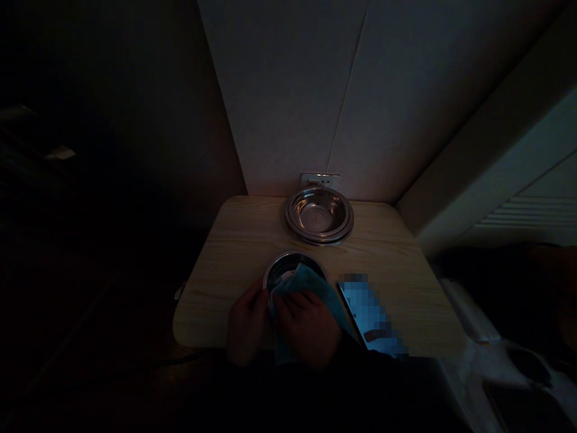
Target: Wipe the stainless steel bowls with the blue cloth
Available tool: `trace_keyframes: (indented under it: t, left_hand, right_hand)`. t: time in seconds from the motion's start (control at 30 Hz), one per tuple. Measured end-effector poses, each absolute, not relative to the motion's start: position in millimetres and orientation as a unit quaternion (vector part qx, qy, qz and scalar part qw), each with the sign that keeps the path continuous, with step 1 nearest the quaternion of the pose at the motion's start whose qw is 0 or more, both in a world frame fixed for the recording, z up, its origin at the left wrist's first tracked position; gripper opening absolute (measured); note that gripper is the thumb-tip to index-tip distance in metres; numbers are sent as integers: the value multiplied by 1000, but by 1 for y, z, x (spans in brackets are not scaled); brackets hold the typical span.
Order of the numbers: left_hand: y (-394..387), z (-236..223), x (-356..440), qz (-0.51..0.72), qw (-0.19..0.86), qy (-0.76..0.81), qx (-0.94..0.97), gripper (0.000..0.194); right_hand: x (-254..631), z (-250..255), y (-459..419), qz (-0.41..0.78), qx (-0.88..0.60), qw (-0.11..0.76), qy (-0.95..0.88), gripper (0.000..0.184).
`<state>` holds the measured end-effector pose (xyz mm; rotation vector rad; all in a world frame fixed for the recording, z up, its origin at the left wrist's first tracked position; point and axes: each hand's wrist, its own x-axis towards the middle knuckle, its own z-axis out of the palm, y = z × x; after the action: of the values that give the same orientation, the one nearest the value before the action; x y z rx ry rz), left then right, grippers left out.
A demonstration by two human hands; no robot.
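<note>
A round metal bowl [283,263] rests near the front of a small wooden table [234,240]. My left hand [247,322] grips the bowl's left rim, fingers closed on it. Bunched under the fingers of my right hand [309,325] is a blue cloth [311,279], pressed against the near side of the bowl and partly inside it. One end of the cloth hangs down between my hands. Dim light hides the fingertips and much of the bowl's inside.
Behind the bowl stands a stack of metal bowls [319,219], close to a wall socket [321,179]. To the right of my right hand lies a phone with a lit screen [367,310]. A pale wall [288,108] rises at the table's back edge.
</note>
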<state>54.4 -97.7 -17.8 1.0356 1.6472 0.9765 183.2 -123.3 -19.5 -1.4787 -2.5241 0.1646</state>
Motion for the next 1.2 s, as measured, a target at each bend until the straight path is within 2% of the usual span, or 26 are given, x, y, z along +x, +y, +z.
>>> trace_keyframes:
  t: [0.2, 0.47, 0.63, 0.8, 0.97, 1.2]
  left_hand:
    - [-104, -24, 54, 377, 485, 648, 450, 54]
    - [-106, -23, 49, 401, 530, 640, 385, 53]
    - [-99, -23, 50, 408, 499, 651, 401, 65]
    - [-103, -26, 51, 405, 516, 621, 430, 52]
    - [-108, -22, 43, 398, 521, 611, 443, 51]
    - [-99, -19, 39, 402, 485, 642, 437, 65]
  right_hand:
    - [186, -17, -126, 58, -499, 98, -859, 32]
    - [170, -25, -130, 55, -512, 124, -848, 36]
    - [202, -17, -134, 78, -453, 111, -881, 31]
    - [200, -17, -135, 77, -465, 111, -875, 32]
    - [169, -22, -135, 66, -508, 125, -850, 32]
    - [194, -18, -139, 82, -448, 119, -882, 32]
